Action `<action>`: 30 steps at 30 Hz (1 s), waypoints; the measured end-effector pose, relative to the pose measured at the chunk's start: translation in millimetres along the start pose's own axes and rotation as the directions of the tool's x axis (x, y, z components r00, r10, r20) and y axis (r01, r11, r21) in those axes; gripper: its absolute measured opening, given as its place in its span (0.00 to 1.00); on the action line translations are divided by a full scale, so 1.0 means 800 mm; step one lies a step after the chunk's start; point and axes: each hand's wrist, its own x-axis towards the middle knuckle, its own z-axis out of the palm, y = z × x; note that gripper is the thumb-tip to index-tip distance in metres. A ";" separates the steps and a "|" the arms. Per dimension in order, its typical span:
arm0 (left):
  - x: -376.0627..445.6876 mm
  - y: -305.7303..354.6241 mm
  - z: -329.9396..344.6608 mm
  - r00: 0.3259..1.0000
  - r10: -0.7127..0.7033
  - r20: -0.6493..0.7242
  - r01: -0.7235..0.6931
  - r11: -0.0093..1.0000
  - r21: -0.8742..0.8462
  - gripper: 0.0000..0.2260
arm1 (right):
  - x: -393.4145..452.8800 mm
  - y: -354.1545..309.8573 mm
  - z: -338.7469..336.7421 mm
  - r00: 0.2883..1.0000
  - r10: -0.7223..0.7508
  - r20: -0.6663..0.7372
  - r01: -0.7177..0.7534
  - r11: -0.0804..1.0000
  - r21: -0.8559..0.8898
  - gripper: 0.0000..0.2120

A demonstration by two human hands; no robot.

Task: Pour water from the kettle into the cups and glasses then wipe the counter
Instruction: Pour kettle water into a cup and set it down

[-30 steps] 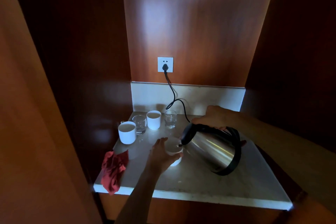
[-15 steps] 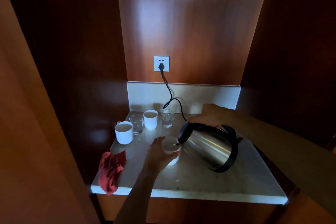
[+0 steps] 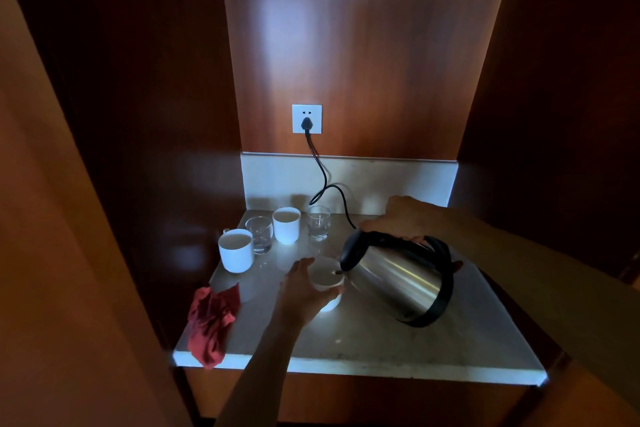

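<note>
My right hand [image 3: 403, 218] grips the black handle of a steel kettle [image 3: 398, 279], tilted left with its spout over a white cup [image 3: 325, 276]. My left hand [image 3: 299, 291] curls round that cup near the middle of the pale counter [image 3: 363, 340]. At the back left stand two more white cups [image 3: 236, 250] [image 3: 286, 225] and two clear glasses [image 3: 259, 234] [image 3: 318, 222]. A red cloth [image 3: 211, 322] lies crumpled at the counter's left front edge, partly hanging over.
A black cord [image 3: 320, 180] runs from a white wall socket [image 3: 307, 118] down behind the kettle. Dark wooden walls close in the counter on the left, back and right. The counter's front edge is near my arms.
The kettle stays tilted over the cup held by my left hand. The view has shifted slightly; hands and cups keep their places.
</note>
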 end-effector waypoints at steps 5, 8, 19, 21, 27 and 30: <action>0.002 -0.002 0.001 1.000 -0.004 0.007 0.004 1.000 -0.001 0.43 | -0.017 0.001 -0.003 1.000 0.018 0.024 -0.020 0.995 0.097 0.30; 0.003 -0.001 0.001 1.000 -0.004 0.006 0.004 1.000 -0.002 0.42 | -0.025 0.014 0.002 0.999 0.037 0.001 -0.037 0.980 0.197 0.27; 0.001 0.008 -0.005 1.000 0.019 0.001 -0.019 0.999 -0.033 0.34 | -0.044 0.070 0.018 0.985 0.152 -0.083 -0.081 0.828 0.554 0.26; 0.001 0.006 -0.005 1.000 0.014 0.006 -0.014 0.999 -0.034 0.31 | -0.044 0.078 0.017 0.978 0.186 -0.097 -0.087 0.781 0.619 0.27; 0.012 0.019 -0.004 0.999 -0.019 -0.028 0.020 0.999 0.035 0.34 | -0.038 0.102 0.018 0.923 0.337 -0.188 -0.075 0.634 0.769 0.30; 0.017 0.030 0.002 0.998 -0.013 -0.058 0.016 0.999 0.052 0.34 | -0.028 0.115 0.021 0.885 0.396 -0.243 -0.041 0.588 0.808 0.29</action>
